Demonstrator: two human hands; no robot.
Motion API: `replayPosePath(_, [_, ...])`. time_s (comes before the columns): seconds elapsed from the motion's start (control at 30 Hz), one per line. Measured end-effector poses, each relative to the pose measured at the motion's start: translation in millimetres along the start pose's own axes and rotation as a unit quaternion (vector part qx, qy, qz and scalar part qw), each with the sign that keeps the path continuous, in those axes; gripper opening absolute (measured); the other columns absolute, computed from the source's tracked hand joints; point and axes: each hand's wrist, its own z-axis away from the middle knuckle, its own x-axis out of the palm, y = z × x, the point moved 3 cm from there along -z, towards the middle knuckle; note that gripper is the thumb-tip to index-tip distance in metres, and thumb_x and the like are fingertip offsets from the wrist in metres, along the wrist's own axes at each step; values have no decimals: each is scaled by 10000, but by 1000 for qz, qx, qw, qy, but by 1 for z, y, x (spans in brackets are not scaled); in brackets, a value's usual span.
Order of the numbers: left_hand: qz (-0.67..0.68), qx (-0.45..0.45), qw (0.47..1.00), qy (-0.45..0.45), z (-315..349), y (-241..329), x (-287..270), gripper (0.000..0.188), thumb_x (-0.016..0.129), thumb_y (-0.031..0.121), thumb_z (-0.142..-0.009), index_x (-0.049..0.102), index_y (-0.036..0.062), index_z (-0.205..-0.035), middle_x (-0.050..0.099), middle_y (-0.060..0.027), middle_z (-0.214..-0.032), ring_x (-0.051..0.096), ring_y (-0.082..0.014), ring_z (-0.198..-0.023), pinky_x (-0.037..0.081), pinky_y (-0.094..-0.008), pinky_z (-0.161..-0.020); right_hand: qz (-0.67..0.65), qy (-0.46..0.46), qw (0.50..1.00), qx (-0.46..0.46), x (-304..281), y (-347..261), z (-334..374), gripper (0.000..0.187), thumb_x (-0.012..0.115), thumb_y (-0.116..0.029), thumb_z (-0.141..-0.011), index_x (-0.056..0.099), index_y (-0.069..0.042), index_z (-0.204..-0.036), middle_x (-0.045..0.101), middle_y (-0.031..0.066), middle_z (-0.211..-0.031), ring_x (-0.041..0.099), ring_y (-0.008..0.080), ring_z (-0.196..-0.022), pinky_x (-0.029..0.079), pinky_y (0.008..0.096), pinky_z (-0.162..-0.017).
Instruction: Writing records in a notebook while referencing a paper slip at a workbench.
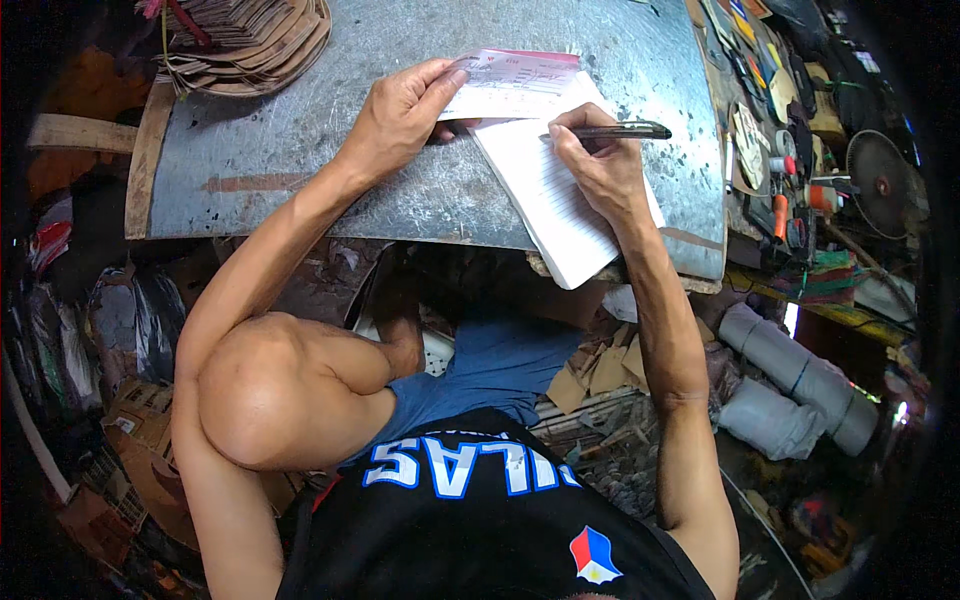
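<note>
My right hand [605, 165] grips a black pen [635, 131], its shaft pointing off to the right. That hand rests on a white lined notepad [565, 215], which lies slanted on the metal-topped table [270, 140] and reaches past its near edge. Between thumb and fingers, my left hand [405, 110] pinches a pink and white printed slip [515, 82]. The slip lies over the top of the notepad. The pen's tip and any fresh writing are hidden by my right hand.
A stack of flat, curved-edged pieces [255, 50] sits at the table's far left. Tools, an orange-handled one [780, 215] among them, crowd a surface on the right near a round disc [880, 185]. Wrapped grey rolls [795, 360] and cardboard scraps [605, 370] lie below.
</note>
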Motion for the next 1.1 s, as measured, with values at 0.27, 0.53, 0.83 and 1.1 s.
replayPosePath(0.27, [-3,3,1000,-1,-1,-3,-1,335,486,263,-1001,619,12,-1178,666,-39,-754,596,-58,-607,505,-195,-537,5,3,1000,19,0,4,0,126,636,-105,-885,634,12,-837,562,-17,-714,468,41,-653,378,214,-572])
replayPosePath(0.53, [-10,6,1000,9,0,-4,-1,328,490,258,-999,624,6,-1161,665,-42,-748,599,-60,-604,501,-196,-524,11,5,999,-30,0,1,0,125,634,-106,-887,632,7,-835,537,-29,-686,444,40,-617,361,215,-541])
replayPosePath(0.83, [-16,9,1000,5,1,1,1,334,488,263,-1000,618,8,-1172,662,-43,-751,600,-61,-611,514,-197,-537,14,13,1000,8,-2,3,2,132,633,-120,-884,631,4,-837,550,-23,-704,444,41,-635,365,211,-558])
replayPosePath(1.1, [-16,18,1000,9,0,-2,-3,333,487,267,-1001,619,10,-1169,655,-36,-750,591,-56,-622,501,-197,-536,21,1,1000,6,0,3,-1,129,630,-120,-884,633,4,-846,560,-15,-725,451,46,-666,368,208,-587])
